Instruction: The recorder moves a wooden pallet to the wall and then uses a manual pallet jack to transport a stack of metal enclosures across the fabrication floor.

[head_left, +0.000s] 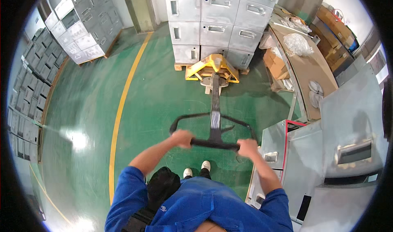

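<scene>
My left hand [182, 138] and my right hand [247, 147] both grip the black loop handle [213, 142] of a yellow pallet jack [212, 67]. Its grey tiller runs from the handle up to the yellow body. The jack's forks sit under a wooden pallet [178, 67] stacked with grey metal cabinets [217, 21]. My blue sleeves and my white shoes show at the lower edge.
A yellow line [123, 101] curves along the green floor. More grey cabinets [84, 23] stand stacked at the left and back left. Grey metal boxes [327, 150] crowd my right side. A brown bench [305, 64] with cardboard boxes and plastic bags runs along the right.
</scene>
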`<state>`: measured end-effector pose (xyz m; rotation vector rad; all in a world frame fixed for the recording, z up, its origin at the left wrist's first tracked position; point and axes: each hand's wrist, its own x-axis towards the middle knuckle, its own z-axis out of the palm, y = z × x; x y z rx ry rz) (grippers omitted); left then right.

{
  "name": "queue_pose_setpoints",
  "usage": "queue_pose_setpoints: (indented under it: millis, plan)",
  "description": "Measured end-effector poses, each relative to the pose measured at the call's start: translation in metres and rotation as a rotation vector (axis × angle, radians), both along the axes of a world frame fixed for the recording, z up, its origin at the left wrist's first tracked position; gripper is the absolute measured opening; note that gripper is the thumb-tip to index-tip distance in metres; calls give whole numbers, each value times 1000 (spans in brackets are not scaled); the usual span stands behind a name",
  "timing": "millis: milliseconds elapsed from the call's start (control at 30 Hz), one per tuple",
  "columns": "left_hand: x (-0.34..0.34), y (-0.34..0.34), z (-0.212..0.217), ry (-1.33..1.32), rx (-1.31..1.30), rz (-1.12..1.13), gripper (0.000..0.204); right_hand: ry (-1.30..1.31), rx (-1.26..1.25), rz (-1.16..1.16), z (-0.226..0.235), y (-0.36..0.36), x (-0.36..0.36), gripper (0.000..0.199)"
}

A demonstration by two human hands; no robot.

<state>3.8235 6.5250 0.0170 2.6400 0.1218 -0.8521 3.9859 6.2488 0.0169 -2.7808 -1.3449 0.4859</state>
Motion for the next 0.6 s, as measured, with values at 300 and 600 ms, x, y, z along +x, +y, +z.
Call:
queue_pose_setpoints:
  millis: [300, 600]
  plan:
    - [91, 53, 133, -527, 415, 245, 20, -365, 446, -64, 139, 82, 85, 25]
    - [-25, -22, 1, -716, 321, 193, 5, -402, 568, 6, 10, 9, -22, 21]
